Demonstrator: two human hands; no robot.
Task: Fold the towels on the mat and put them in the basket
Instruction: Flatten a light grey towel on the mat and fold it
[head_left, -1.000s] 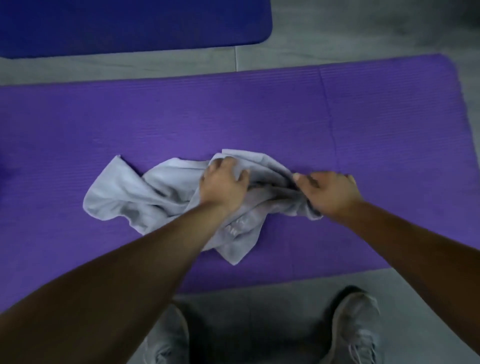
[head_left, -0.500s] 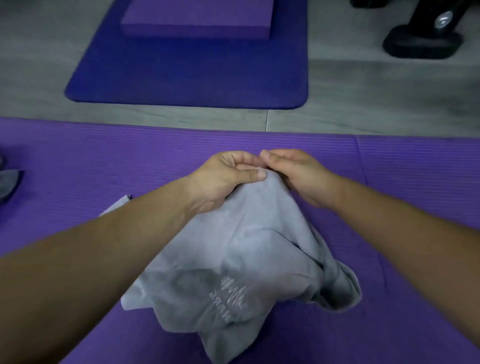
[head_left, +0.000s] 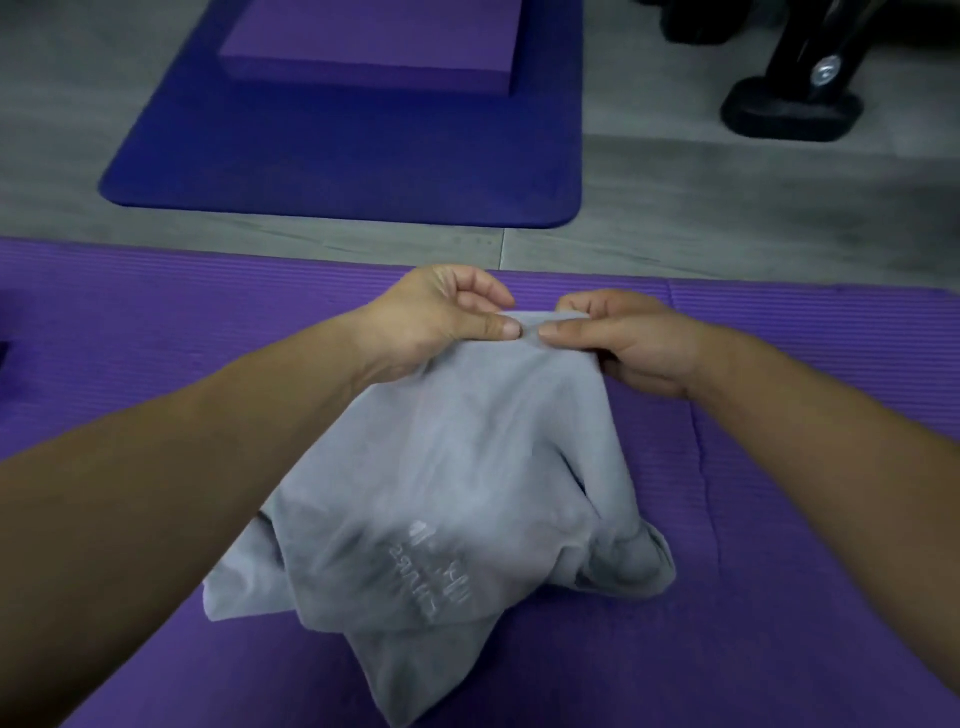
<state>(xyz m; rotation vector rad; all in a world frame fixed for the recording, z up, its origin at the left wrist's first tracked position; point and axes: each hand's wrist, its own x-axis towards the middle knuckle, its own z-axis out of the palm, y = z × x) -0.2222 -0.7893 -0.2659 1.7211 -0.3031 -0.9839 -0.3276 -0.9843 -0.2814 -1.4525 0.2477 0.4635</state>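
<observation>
Head view, centre frame: left hand (head_left: 441, 317) and right hand (head_left: 634, 343) both pinch the top edge of the towel (head_left: 457, 483). Thumbs are on the near side and the other fingers (head_left: 483, 299) are curled behind the hem, so both hands are closed on cloth. The thumb tips almost meet, with a short strip of hem between them.

The towel is grey. It hangs from the pinch down toward lower centre, its bottom bunched and resting on the purple mat (head_left: 805, 389). There's a pale print on the lower part, too blurred to read.

Upper frame: a blue mat (head_left: 363, 156) on the grey floor (head_left: 727, 208), with a purple block (head_left: 374, 41) on it. A black stand base (head_left: 789, 109) sits upper right.

Delta vs 1.0 s ago:
- The towel was a flat crumpled heap on the purple mat with my hands on top. Now its top edge is raised.
- The view has tilted up and my shoes are out of frame.

Delta vs 0.5 s ago:
- Same two-hand pinch.
- The hands sat knuckle to knuckle on a bunched peak. Now they are slightly apart, with hem stretched between them.
</observation>
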